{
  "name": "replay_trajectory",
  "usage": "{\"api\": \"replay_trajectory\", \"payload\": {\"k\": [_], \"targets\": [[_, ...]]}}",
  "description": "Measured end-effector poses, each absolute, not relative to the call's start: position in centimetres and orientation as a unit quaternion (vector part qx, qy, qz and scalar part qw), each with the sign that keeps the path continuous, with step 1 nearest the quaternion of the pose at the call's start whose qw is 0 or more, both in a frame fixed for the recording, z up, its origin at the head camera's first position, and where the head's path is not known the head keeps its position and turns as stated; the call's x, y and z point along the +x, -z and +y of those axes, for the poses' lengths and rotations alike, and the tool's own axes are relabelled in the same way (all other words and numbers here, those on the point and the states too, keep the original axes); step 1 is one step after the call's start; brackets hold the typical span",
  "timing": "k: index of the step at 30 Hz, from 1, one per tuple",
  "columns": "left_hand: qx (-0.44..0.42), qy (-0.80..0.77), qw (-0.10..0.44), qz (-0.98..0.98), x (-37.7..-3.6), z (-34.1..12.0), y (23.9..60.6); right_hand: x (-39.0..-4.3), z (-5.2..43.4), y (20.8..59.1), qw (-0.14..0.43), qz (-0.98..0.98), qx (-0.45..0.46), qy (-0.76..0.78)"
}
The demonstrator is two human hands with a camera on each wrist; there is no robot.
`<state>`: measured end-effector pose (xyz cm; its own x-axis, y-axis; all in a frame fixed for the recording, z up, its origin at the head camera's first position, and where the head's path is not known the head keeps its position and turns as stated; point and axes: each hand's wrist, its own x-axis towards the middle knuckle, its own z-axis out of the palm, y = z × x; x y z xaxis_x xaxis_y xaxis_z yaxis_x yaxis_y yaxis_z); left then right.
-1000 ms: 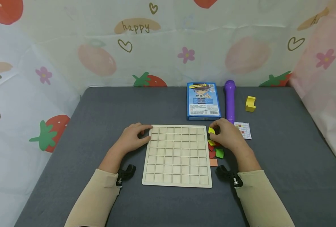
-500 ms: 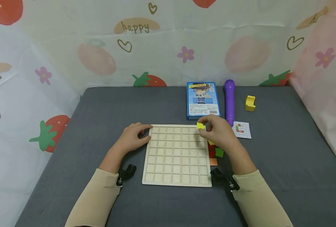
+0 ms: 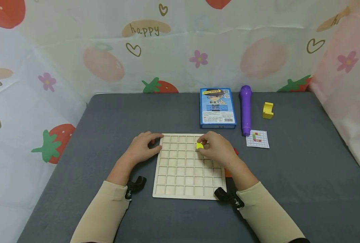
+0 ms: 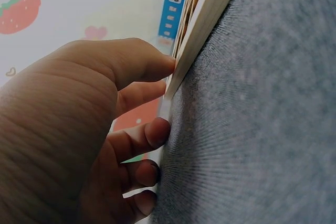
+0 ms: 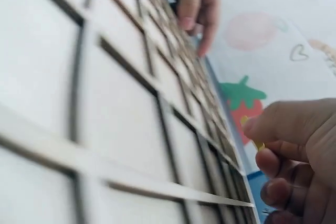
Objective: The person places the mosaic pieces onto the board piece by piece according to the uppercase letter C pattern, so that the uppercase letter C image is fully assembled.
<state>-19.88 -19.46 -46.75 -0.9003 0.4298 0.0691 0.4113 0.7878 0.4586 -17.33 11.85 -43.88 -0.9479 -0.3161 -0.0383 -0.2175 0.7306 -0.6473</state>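
Note:
My right hand (image 3: 218,149) pinches a small yellow piece (image 3: 199,145) between thumb and fingertips, over the upper right part of a pale wooden grid board (image 3: 172,179). In the right wrist view the piece is a thin yellow sliver (image 5: 259,143), mostly hidden by the fingers. At the board's upper left corner rests my left hand (image 3: 141,147), thumb and index finger touching the edge from outside. The left wrist view shows the thumb against the board's wooden side (image 4: 202,27), the other fingers loosely bent by the dark cloth.
Beyond the board lies a blue box (image 3: 217,108), with a purple stick (image 3: 245,109) beside it. A small grid card (image 3: 257,139) and a yellow curved block (image 3: 268,110) are farther right. A red piece (image 3: 236,151) and an orange piece (image 3: 228,173) show beside the right forearm.
My right hand has carried the yellow piece leftward from the pile at the board's right side to over the grid. More of the card now shows. My left hand has stayed put.

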Motion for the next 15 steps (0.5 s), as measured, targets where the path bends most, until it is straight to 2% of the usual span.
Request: {"api": "replay_trajectory", "payload": {"k": [7,15], "targets": [[0.224,-0.24,0.021,0.944,-19.8,-19.4,46.8,-17.3,11.2,45.0,0.047,0.941,-0.164,0.294],[0.225,-0.239,0.017,0.944,-19.9,-19.4,46.7,-17.0,11.3,45.1,0.015,0.954,-0.146,0.26]]}}
